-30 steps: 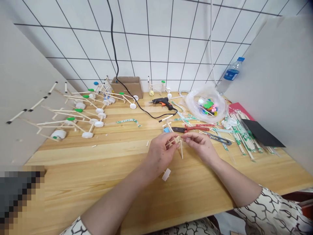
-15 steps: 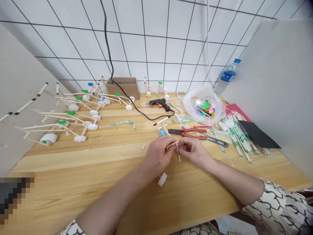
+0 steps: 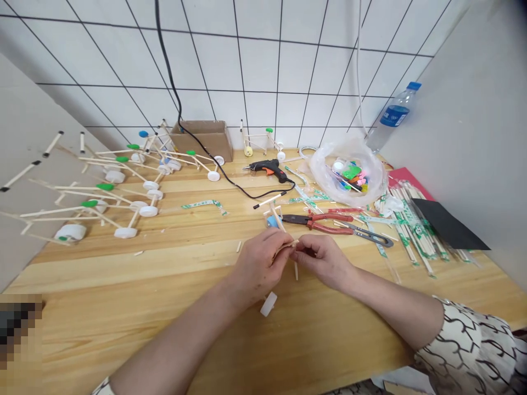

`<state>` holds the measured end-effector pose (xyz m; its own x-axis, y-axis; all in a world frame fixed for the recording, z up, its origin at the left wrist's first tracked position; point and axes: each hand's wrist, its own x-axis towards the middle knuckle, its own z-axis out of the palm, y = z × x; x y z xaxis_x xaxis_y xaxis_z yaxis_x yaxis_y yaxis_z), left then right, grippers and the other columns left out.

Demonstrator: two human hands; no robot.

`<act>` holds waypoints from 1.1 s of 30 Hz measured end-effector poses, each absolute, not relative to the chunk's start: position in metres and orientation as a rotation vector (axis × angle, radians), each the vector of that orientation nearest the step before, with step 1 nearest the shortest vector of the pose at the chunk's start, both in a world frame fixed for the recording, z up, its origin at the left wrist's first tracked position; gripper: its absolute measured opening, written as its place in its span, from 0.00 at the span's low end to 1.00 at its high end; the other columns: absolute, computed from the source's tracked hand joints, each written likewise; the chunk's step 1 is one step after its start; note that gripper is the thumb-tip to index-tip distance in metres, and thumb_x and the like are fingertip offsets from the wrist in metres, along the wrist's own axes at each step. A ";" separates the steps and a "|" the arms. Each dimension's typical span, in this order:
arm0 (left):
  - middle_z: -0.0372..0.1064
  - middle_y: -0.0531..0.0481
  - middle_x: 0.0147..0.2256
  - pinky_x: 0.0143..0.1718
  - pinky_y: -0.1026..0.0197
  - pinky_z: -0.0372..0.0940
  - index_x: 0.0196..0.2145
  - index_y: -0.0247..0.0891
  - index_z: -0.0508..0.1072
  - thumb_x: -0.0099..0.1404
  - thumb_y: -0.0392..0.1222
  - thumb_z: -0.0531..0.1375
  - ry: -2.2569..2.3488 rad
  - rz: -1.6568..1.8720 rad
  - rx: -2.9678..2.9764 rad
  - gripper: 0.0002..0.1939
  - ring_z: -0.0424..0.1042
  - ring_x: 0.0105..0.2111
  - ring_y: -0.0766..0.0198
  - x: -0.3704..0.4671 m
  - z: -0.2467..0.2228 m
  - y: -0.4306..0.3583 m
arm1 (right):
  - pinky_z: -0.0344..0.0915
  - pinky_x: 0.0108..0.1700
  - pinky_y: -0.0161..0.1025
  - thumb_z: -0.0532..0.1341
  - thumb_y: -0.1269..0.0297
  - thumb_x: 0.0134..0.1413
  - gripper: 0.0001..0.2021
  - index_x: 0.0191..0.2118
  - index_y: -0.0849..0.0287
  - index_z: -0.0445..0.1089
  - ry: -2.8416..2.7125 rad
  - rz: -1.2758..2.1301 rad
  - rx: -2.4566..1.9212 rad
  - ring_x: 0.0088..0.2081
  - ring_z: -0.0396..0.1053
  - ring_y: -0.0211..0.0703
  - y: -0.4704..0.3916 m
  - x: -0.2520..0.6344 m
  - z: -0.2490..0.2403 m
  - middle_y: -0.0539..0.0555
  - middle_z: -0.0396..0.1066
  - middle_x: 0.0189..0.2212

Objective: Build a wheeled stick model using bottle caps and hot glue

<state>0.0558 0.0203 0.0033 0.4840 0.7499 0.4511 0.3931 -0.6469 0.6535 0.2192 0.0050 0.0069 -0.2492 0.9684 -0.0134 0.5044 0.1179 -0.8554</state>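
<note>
Over the middle of the table my left hand [image 3: 260,266] is closed round a model made of thin wooden sticks [image 3: 277,218]. A crossbar with a black end [image 3: 269,199] and a blue piece [image 3: 272,221] show beyond my knuckles, and a white wheel [image 3: 269,304] sticks out below the hand. My right hand [image 3: 325,259] is closed too, its thumb and fingertips pinching the model at a joint next to my left fingers. A short stick [image 3: 296,271] points down under that joint. My fingers hide much of the frame.
Several finished stick models with white wheels [image 3: 125,233] stand at the left. Behind are a cardboard box [image 3: 206,141] and a glue gun [image 3: 267,169]. Red-handled pliers [image 3: 329,224] lie just beyond my hands. A plastic bag [image 3: 379,164], bottle [image 3: 393,116] and wrapped chopsticks [image 3: 415,236] are at the right.
The view has shifted and tipped a little. Both hands keep their grip on the stick model, with my right fingertips slightly closer in at the joint.
</note>
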 end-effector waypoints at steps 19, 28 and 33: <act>0.69 0.49 0.31 0.31 0.65 0.63 0.35 0.36 0.67 0.61 0.30 0.53 0.861 1.008 2.536 0.06 0.68 0.31 0.65 0.050 -0.001 0.029 | 0.48 0.23 0.32 0.65 0.56 0.40 0.13 0.23 0.63 0.66 -1.344 1.547 -1.256 0.21 0.53 0.30 0.008 0.233 0.009 0.45 0.59 0.18; 0.70 0.49 0.32 0.30 0.66 0.64 0.37 0.36 0.68 0.58 0.30 0.53 0.904 0.967 2.524 0.09 0.69 0.30 0.66 0.047 0.004 0.028 | 0.46 0.21 0.30 0.67 0.59 0.38 0.13 0.24 0.63 0.68 -1.220 1.647 -1.216 0.19 0.53 0.28 0.004 0.230 0.001 0.45 0.62 0.17; 0.70 0.51 0.28 0.28 0.68 0.63 0.35 0.37 0.68 0.59 0.32 0.54 0.984 1.024 2.458 0.06 0.68 0.27 0.68 0.047 0.010 0.024 | 0.48 0.21 0.29 0.69 0.60 0.35 0.13 0.25 0.63 0.68 -1.137 1.659 -1.179 0.19 0.56 0.28 0.005 0.227 0.002 0.46 0.66 0.19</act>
<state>0.0472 0.0244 0.0096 0.5107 0.6944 0.5070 0.4793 -0.7195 0.5027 0.2267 0.0046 0.0019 -0.2572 0.9322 -0.2547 -0.0983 -0.2875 -0.9527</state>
